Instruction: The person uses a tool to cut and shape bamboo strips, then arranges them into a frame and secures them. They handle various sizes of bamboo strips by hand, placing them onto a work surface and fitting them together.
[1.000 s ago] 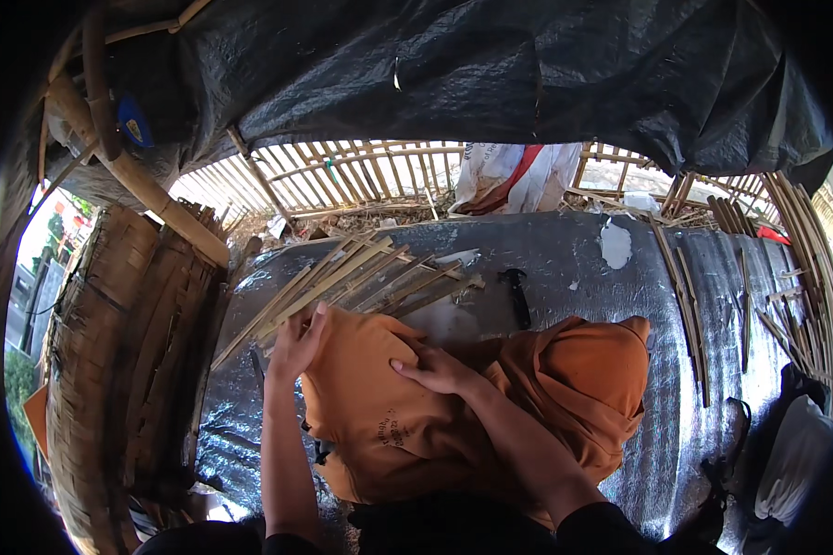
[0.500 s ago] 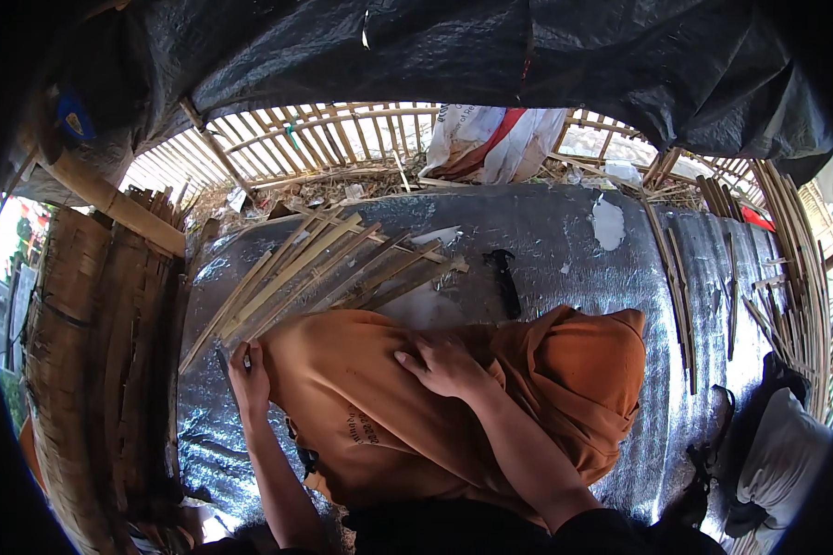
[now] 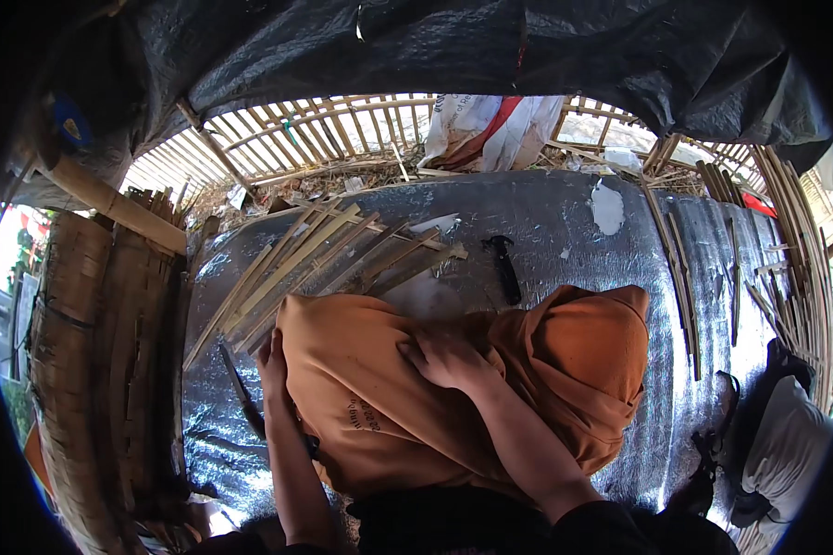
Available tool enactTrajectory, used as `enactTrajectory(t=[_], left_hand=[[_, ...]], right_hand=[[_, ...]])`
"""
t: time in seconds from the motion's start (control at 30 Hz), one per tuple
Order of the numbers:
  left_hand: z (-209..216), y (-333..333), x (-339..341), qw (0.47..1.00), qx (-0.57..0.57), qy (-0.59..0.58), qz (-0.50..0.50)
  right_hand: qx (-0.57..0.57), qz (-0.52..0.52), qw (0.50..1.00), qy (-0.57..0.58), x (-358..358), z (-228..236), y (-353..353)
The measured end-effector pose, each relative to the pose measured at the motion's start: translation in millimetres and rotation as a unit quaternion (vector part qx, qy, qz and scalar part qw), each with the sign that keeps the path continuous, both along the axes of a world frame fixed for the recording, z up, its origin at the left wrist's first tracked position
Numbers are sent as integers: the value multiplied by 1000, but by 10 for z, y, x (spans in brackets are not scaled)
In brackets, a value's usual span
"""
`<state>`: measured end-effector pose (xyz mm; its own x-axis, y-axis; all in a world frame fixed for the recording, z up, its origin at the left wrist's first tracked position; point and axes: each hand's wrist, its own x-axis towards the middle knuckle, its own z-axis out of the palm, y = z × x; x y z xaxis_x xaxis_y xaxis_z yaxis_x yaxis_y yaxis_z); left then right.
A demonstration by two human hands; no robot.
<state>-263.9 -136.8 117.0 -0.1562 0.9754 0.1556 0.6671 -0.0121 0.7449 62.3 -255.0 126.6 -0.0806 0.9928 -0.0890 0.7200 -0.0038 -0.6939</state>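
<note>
Brown-orange cloth [image 3: 361, 370] covers my lap and legs, with a raised bulge at the left and folds at the right. My left hand [image 3: 271, 365] lies against the cloth's left side, fingers stretched upward and partly behind its edge. On top of the cloth rests my right hand [image 3: 446, 359], fingers apart with nothing visible in them; its far fingertips are blurred. A long dark knife [image 3: 242, 393] lies left of my left wrist. Beyond the cloth is a black-headed hammer [image 3: 504, 270]. A loose fan of split bamboo strips [image 3: 310, 257] lies ahead and to the left.
A silvery sheet [image 3: 565, 217] covers the ground. Large bamboo pieces [image 3: 102, 351] stand at left, with more strips [image 3: 680, 277] at right. A grey-white bundle [image 3: 787, 444] sits lower right. Behind are a bamboo fence [image 3: 342, 134] and a white-red sack [image 3: 491, 129]; black tarp [image 3: 416, 55] hangs overhead.
The cloth's left bulge has shifted right and away from me. My left hand has moved right with it, away from the knife, which now shows more fully. My right hand stays on the cloth.
</note>
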Motion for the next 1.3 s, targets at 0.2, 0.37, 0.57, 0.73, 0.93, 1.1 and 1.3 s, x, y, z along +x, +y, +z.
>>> enactTrajectory(t=[0.2, 0.37, 0.57, 0.73, 0.93, 1.1, 1.3], left_hand=[[687, -182, 88, 950, 35, -310, 15], [1061, -17, -22, 908, 94, -409, 15], [402, -144, -273, 901, 41, -432, -5], [-1, -277, -54, 917, -75, -377, 101], [-155, -226, -61, 970, -101, -220, 35], [-182, 18, -375, 990, -49, -89, 100], [-227, -277, -508, 943, -217, -245, 68]], right_hand=[[42, 2, 997, -65, 87, 528, -227], [38, 11, 992, -118, 235, 835, -445], [85, -30, 986, -143, 449, 461, -376], [13, -22, 984, -175, 507, 312, -234], [3, -15, 980, -196, 540, 195, -178], [-13, 9, 976, -217, 483, 236, -182], [-9, -7, 986, -166, 542, 222, -174]])
